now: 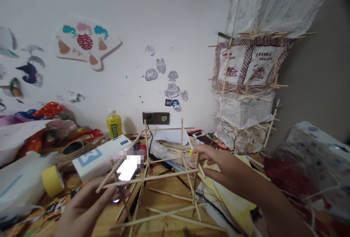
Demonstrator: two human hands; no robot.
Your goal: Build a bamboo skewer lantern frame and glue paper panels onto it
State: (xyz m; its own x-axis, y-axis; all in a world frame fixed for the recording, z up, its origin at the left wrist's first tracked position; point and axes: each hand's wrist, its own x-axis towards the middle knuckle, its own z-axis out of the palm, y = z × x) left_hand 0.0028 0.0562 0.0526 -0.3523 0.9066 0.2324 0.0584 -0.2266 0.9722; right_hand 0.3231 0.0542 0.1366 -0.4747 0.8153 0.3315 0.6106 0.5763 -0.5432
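Note:
A box-shaped wooden stick frame stands upright on the table, built from thin sticks crossing at the corners. My left hand is closed at its near left corner, fingers around the crossing sticks. At the near right corner, my right hand pinches the top of an upright stick where it meets the crossbar. Loose sticks lie low at the front of the frame; whether they are joined to it I cannot tell. Behind the left corner a lit phone shows between the sticks.
A tall paper-covered stick lantern rises at the right. On the left are a white box, yellow tape, twine and a drink bottle. A black cable runs across the table. Plastic-wrapped items crowd the right.

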